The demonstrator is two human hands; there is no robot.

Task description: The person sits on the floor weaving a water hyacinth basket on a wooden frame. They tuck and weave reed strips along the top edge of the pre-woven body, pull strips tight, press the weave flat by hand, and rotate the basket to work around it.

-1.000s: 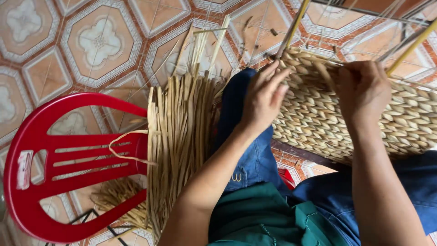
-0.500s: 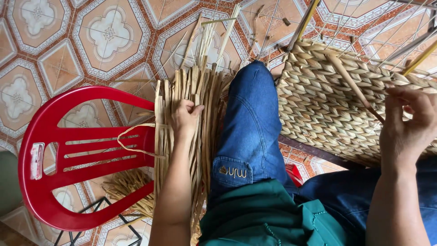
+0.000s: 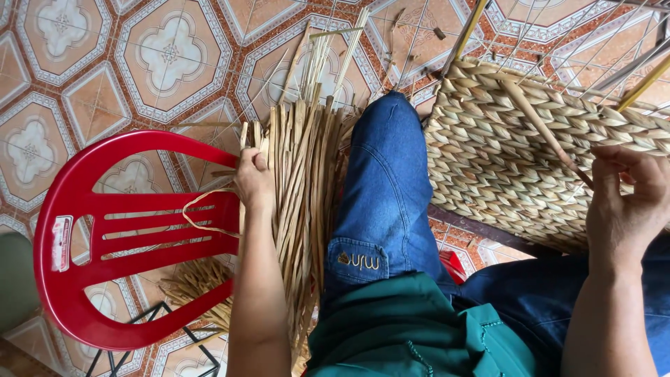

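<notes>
Two hands: left hand on reed bundle, right hand at woven basket

Pale tan dried flat reed strips, straw-yellow at tips, some greenish streaks. Golden-beige woven straw basket panel, braided chevron pattern in rows. Yellow thin rods rising from weave. Glossy red plastic chair, slatted back, white label on rim. Floor tiles: orange-peach octagons, white flower medallions, grey-white borders, brick-red mottled squares between. Deep blue denim trouser leg, gold embroidered lettering. Teal-green shirt hem.
</notes>
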